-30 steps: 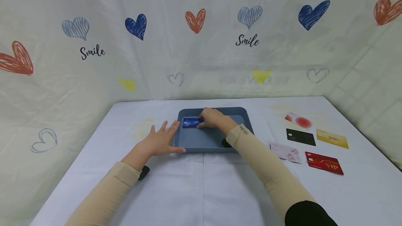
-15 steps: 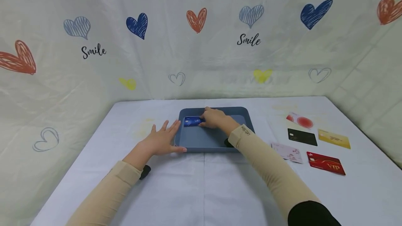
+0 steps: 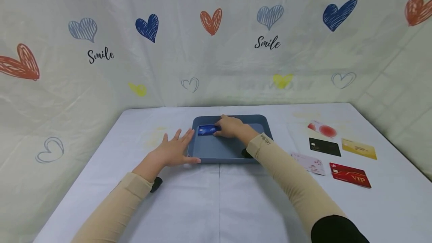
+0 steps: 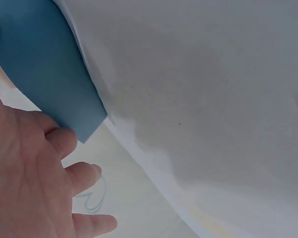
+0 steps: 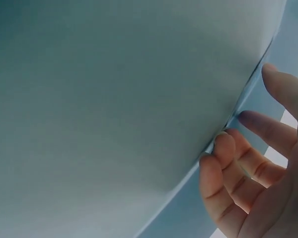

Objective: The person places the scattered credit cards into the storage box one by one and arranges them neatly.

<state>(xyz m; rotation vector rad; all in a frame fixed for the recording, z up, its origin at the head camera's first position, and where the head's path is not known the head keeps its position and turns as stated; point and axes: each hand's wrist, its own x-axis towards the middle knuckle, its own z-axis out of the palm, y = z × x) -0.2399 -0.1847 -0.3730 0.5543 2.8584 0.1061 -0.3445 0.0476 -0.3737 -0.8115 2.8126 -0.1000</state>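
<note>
In the head view, a blue card [image 3: 206, 130] marked VIP lies in the upper left part of a blue-grey tray [image 3: 222, 160]. My right hand [image 3: 231, 127] reaches into the tray and grips the card's right end, thumb near the lower edge and fingers near the upper; the covered end is hidden. My left hand [image 3: 173, 152] is spread at the tray's left side, fingertips at the rim. The left wrist view shows my left hand [image 4: 30, 173] beside the tray's outer wall [image 4: 64, 84]. In the right wrist view my right hand [image 5: 258, 173] has bent fingers near the tray wall [image 5: 181, 213].
Right of the tray lie a white card with red circles [image 3: 326, 131], a black card [image 3: 324, 147], a yellow card [image 3: 359, 148], a pale pink card [image 3: 308, 163] and a red VIP card [image 3: 350, 175]. A patterned curtain [image 3: 236, 63] hangs behind the white table [image 3: 189, 205].
The blue card's lettering looks slightly different, its tilt perhaps altered, while my right hand stays at its right end. My left hand keeps its place; the head view has shifted slightly.
</note>
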